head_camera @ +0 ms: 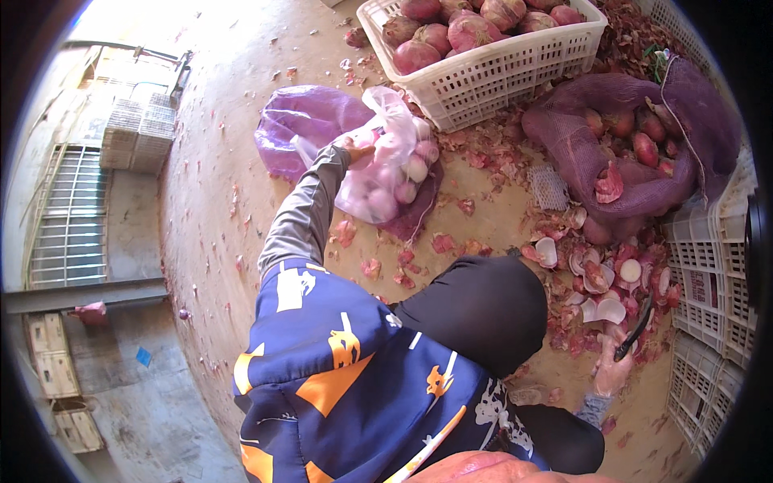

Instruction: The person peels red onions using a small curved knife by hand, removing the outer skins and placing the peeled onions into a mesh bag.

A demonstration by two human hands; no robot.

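My left hand (357,152) reaches out to a clear plastic bag (380,181) of peeled onions and has hold of its upper left part. That bag lies on a purple mesh sack (305,108) on the floor. At the lower right my right hand (613,365) is closed around the black handle of a knife (637,329), its blade pointing up beside a heap of onion skins and cut pieces (604,278). An open purple mesh sack (555,145) of unpeeled onions stands above that heap.
A white plastic crate (507,75) full of red onions stands at the top. More white crates (694,265) line the right side. Loose onion skins (444,243) are scattered over the floor. Stacked crates (139,130) stand by the left wall. My knees are between my hands.
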